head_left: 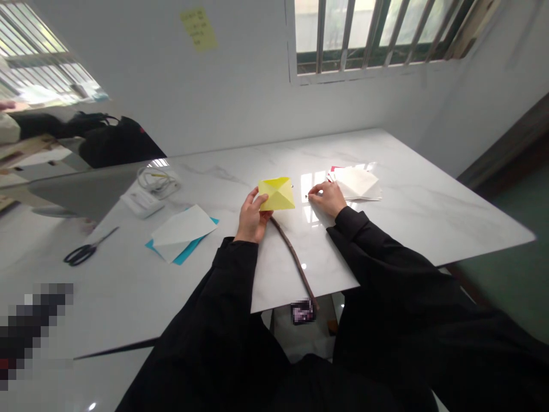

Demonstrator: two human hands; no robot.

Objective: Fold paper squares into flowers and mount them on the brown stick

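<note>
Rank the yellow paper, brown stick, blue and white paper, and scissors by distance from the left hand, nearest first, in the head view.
1. Yellow folded paper: held in the left hand.
2. Brown stick: starts just right of the hand.
3. Blue and white paper: left of the hand.
4. Scissors: farther left, near the table's edge.

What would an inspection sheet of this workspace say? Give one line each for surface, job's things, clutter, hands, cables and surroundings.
surface: glossy white marble-patterned table
job's things: folded yellow paper; white paper stack
clutter: scissors; white-and-blue paper; thin brown stick
hands: left hand holds the folded yellow paper; right hand rests beside it
cables: coiled white cable by a white box
surroundings: barred window; yellow sticky note
</note>
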